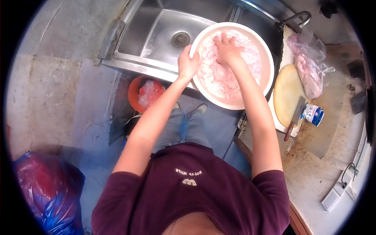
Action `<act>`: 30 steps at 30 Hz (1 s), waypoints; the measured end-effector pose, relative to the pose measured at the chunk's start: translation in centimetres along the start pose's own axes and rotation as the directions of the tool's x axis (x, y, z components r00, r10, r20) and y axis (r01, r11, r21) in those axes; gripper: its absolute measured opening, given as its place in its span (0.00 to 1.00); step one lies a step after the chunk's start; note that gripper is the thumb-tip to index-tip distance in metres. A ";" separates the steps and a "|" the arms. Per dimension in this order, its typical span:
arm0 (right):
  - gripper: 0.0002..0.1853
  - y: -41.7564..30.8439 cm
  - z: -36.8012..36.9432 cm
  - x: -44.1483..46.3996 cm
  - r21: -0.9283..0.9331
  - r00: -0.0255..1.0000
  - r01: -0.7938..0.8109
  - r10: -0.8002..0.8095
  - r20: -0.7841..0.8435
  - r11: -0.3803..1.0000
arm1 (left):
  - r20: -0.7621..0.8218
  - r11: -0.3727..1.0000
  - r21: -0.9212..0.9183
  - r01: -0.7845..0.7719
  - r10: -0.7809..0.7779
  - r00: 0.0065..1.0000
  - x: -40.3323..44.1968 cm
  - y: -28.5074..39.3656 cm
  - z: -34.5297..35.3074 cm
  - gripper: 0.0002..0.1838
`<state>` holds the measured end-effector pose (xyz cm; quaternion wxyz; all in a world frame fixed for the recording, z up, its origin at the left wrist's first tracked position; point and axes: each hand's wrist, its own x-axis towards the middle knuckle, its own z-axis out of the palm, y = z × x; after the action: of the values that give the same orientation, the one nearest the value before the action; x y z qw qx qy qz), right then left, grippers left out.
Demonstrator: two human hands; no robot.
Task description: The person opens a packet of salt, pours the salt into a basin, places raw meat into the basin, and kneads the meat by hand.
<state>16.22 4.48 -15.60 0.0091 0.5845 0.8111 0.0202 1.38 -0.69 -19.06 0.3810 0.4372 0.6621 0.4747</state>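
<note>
A large cream-coloured basin (267,58) rests over the right side of the steel sink and its front edge. Pale pink, wet pieces that look like raw sliced meat (221,78) fill much of it. My left hand (188,62) grips the basin's left rim, with the thumb on the inner side. Inside the basin, my right hand (228,49) lies on the meat with its fingers spread; the fingertips are partly sunk among the pieces.
The steel sink (156,43) has a drain (181,39). To the right are a round cutting board (288,88), a cleaver (296,117), bagged meat (310,74) and a blue-white packet (313,114). A red bucket (135,94) stands below; a filled bag (49,188) sits lower left.
</note>
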 end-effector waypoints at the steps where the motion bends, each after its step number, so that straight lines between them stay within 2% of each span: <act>1: 0.25 -0.8 0.5 0.7 0.009 0.995 -0.055 0.054 0.081 0.998 | 0.003 1.000 0.017 0.010 -0.010 1.000 0.1 0.0 -0.1 0.18; 2: 0.26 -1.2 1.0 1.5 0.013 0.981 -0.108 0.104 0.163 0.994 | -0.009 1.000 0.026 -0.017 0.018 1.000 0.2 -0.1 0.0 0.18; 5: 0.24 -0.1 4.1 3.9 0.174 0.897 -0.102 0.014 0.442 0.979 | -0.030 0.998 0.041 -0.052 0.053 0.998 0.0 -0.5 -0.1 0.18; 8: 0.21 0.5 4.7 2.2 0.348 0.914 -0.089 -0.062 0.401 0.933 | -0.017 1.000 0.012 -0.024 0.024 1.000 0.0 0.1 0.0 0.18; 11: 0.20 1.3 3.0 -0.8 0.451 0.897 -0.114 -0.103 0.429 0.885 | -0.008 1.000 -0.002 -0.007 0.007 1.000 0.0 0.2 0.0 0.17; 13: 0.22 1.3 0.7 -3.7 0.422 0.921 -0.108 -0.069 0.384 0.900 | -0.004 1.000 0.015 0.005 -0.005 1.000 0.0 0.4 -0.2 0.17; 16: 0.22 2.1 -0.8 -8.0 0.445 0.904 0.015 -0.202 0.377 0.895 | -0.026 0.999 0.012 -0.050 0.050 0.998 0.2 -0.4 0.1 0.16; 19: 0.25 0.2 -0.8 -10.7 0.211 0.943 0.092 -0.153 0.296 0.973 | -0.016 1.000 0.005 0.016 -0.016 1.000 -0.2 0.2 0.0 0.16; 22: 0.26 -0.5 2.5 -9.0 0.099 0.918 0.109 -0.138 0.372 0.989 | -0.017 1.000 -0.020 -0.003 0.003 1.000 -0.2 0.4 0.0 0.16; 26: 0.23 0.9 5.5 -5.7 0.292 0.960 0.014 -0.095 0.264 0.956 | 0.002 1.000 0.007 0.004 -0.004 1.000 -0.1 0.6 0.0 0.16; 28: 0.21 2.2 5.3 -4.4 0.350 0.985 -0.040 -0.022 0.171 0.936 | 0.025 0.998 -0.015 0.061 -0.060 0.998 -0.3 1.1 -0.3 0.17; 29: 0.21 2.9 5.0 -4.1 0.379 0.992 -0.064 0.017 0.125 0.923 | 0.024 0.999 -0.009 0.040 -0.040 0.999 -0.3 1.0 -0.3 0.17; 30: 0.20 3.6 3.3 -3.9 0.397 0.987 -0.094 0.033 0.157 0.913 | 0.022 1.000 -0.003 0.020 -0.020 1.000 -0.1 0.7 -0.2 0.17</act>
<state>20.94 2.01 -18.75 -0.0522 0.5997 0.7755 -0.1900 1.35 -0.76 -18.31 0.3937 0.4353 0.6612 0.4672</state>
